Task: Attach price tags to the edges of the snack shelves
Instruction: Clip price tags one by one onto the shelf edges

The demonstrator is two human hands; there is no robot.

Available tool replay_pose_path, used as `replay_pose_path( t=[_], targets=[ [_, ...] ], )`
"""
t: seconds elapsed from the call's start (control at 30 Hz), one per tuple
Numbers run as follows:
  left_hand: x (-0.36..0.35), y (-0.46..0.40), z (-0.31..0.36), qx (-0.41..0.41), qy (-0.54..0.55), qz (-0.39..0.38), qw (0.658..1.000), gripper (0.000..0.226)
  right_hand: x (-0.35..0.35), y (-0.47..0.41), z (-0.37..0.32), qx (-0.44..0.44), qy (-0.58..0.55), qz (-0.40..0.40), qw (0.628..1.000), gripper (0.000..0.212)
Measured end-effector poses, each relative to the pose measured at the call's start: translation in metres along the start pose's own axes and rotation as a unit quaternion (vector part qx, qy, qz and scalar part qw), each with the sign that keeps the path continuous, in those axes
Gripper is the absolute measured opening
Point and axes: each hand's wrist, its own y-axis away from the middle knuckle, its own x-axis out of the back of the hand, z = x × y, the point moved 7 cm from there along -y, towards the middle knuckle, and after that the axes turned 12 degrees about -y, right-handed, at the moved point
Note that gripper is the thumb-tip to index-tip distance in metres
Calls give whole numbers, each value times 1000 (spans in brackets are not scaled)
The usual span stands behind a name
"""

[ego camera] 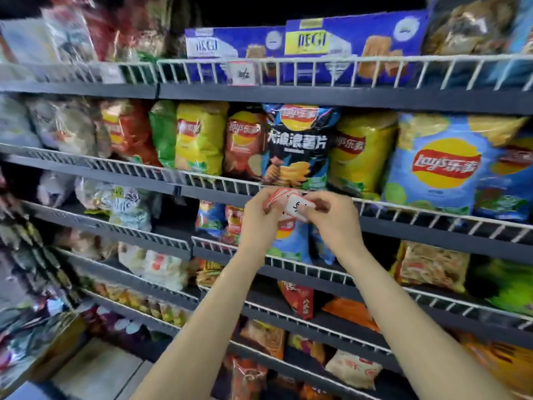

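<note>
Hands meet at chest height in front of the snack shelves, both forearms bare and reaching up and forward from below. The left hand (261, 212) is curled around a stack of price tags (278, 197), white cards with red borders, fanned slightly at the top; their number cannot be counted. The right hand (331, 215) pinches a single price tag (300, 207) between thumb and fingertips, tilted, just beside the stack and touching it. Dark handwriting shows on this card but is too blurred to read.

Both hands sit just below the white wire rail (403, 209) of the chip shelf, close to it but not touching as far as can be seen. One tag (243, 73) is already fixed to the wire rail of the top shelf, between two blue boxes (354, 44) marked "DEGI"; its writing is unreadable.

On the chip shelf, about eight bags stand in a row. Most carry the red and yellow Lay's roundel with Chinese characters: one red, one green, two yellow, one orange, one dark bag (297, 145) with large white Chinese lettering, and a large blue bag (444, 166) at the right. Six shelf levels are visible; lower ones hold mixed packets, blurred.
</note>
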Motion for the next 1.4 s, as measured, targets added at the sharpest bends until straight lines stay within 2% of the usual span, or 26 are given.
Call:
replay_pose_path(
  t=[0.13, 0.27, 0.53, 0.73, 0.87, 0.97, 1.17, 1.4],
  targets=[
    [60, -27, -39, 7, -30, -30, 999, 14, -73, -9, -6, -20, -1, 18, 1000, 10],
    [119, -56, -69, 5, -41, -44, 998, 15, -137, -23, -19, -28, 10, 25, 999, 15],
    [177, -91, -120, 33, -56, -17, 998, 15, -214, -51, -19, -32, 36, 7, 999, 11],
    [207, -119, -147, 37, -141, 23, 989, 26, -232, -75, -3, -21, 55, 50, 997, 13],
    [214, -133, -157, 7, -181, 30, 983, 23, -238, -92, 2, -20, 69, 63, 995, 14],
    [218, -138, -158, -9, -191, 42, 981, 21, -252, -100, -4, 1, 111, 42, 993, 15],
    [224, -146, -161, -21, -187, 57, 980, 24, -270, -112, -8, 38, 172, 51, 983, 16],
    [229, -148, -168, -61, -163, -3, 985, 22, -280, -112, -18, 38, 213, 101, 971, 13]
  ],
)
